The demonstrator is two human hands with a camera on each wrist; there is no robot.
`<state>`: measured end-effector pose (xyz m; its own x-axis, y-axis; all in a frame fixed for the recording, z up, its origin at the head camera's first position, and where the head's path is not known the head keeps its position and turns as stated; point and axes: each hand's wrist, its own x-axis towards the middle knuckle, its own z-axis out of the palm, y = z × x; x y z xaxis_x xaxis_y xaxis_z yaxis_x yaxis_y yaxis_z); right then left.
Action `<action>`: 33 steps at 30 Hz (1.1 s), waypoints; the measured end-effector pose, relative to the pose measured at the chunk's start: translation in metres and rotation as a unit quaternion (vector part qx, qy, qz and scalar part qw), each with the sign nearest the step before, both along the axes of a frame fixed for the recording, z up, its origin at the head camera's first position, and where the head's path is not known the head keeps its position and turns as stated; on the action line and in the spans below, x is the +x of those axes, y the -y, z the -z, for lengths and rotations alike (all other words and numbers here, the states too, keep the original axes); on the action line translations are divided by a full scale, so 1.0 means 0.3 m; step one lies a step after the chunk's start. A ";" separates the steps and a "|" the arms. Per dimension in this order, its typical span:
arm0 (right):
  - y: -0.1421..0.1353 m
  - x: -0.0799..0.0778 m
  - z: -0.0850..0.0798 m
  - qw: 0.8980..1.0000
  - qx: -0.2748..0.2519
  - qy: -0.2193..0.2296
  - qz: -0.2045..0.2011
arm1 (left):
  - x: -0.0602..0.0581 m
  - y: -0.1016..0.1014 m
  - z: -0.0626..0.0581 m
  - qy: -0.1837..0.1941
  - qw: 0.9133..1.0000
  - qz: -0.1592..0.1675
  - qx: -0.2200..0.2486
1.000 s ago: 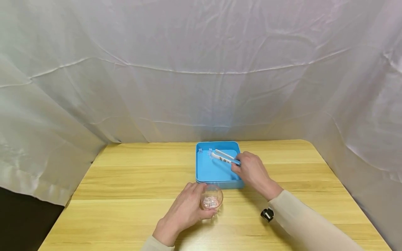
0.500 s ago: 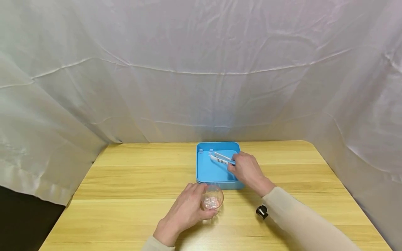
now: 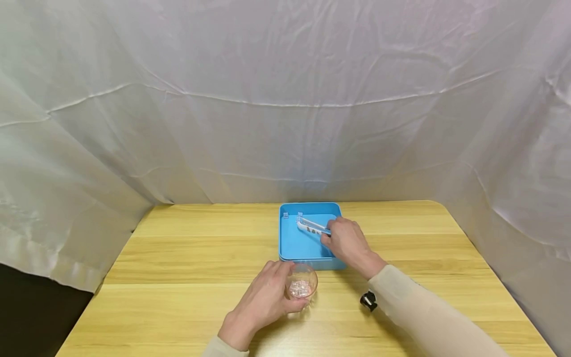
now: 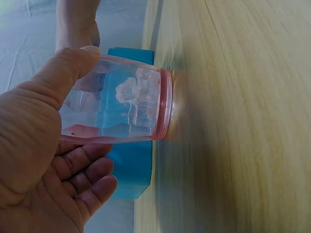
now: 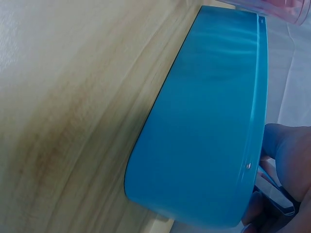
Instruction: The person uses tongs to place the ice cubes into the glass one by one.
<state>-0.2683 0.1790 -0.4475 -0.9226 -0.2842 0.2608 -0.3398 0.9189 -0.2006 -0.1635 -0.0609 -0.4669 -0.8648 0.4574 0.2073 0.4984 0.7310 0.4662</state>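
Observation:
My left hand (image 3: 263, 297) holds a clear cup (image 3: 308, 273) with a pinkish base, thumb and fingers around its side. Several clear cubes (image 3: 300, 289) lie at the cup's bottom. In the left wrist view the cup (image 4: 112, 104) stands upright on the table. My right hand (image 3: 351, 243) grips a pair of white and blue tongs (image 3: 314, 228) over a shallow blue box (image 3: 296, 245). The tong arms are close together, and their tips are right at some clear cubes (image 3: 300, 216) near the box's far wall. Another clear cube (image 3: 286, 215) sits in the far left corner.
The wooden table (image 3: 192, 248) carries the box just beyond the cup. Pale cloth (image 3: 285, 139) hangs behind the table and along both sides. A small black device (image 3: 369, 301) hangs at the right wrist. The box's outer wall (image 5: 204, 116) fills much of the right wrist view.
My right hand has shifted slightly left with the tongs, and their arms have drawn together at the cubes. The left hand and cup have stayed in place.

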 end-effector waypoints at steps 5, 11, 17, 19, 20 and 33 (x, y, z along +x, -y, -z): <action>-0.005 0.003 0.003 1.000 -0.004 -0.003 -0.002 | -0.002 -0.002 0.000 0.001 1.000 0.000 0.001; -0.014 0.013 0.000 1.000 -0.006 0.007 0.004 | -0.001 -0.003 -0.003 0.001 1.000 0.001 0.003; -0.026 0.032 -0.010 1.000 -0.001 0.002 -0.001 | 0.000 -0.003 -0.003 -0.001 1.000 0.000 0.000; -0.030 0.041 -0.015 1.000 -0.003 0.000 -0.002 | -0.001 -0.003 -0.004 -0.001 1.000 -0.001 -0.001; -0.031 0.045 -0.016 1.000 -0.004 -0.004 -0.003 | -0.002 -0.003 -0.004 0.000 1.000 -0.002 -0.002; -0.077 0.103 -0.042 0.999 -0.033 -0.034 -0.024 | -0.003 -0.010 -0.010 0.003 1.000 -0.002 0.000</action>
